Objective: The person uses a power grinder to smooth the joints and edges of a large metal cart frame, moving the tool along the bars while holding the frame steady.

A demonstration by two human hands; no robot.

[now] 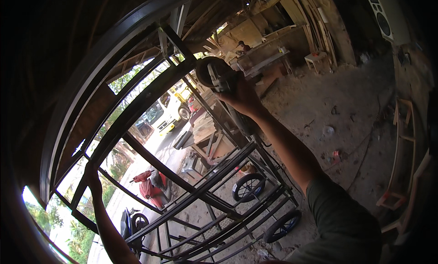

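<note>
Grinding on a dark steel frame, one hand bracing, the other running the tool.
Left hand (92,178) is clenched around a thin diagonal bar low on the steel frame (150,93); that grip should hold firm so the bars do not chatter. Further right and higher, the right hand (244,99) grasps the body of an angle grinder (219,77), its disc meeting the frame's upper bars. A one-handed hold at full reach looks tiring, so I would judge light pressure and a shallow disc angle best. The power cord (269,150) trails beneath the forearm; it should stay clear of the wheeled cart (255,195) below.
</note>
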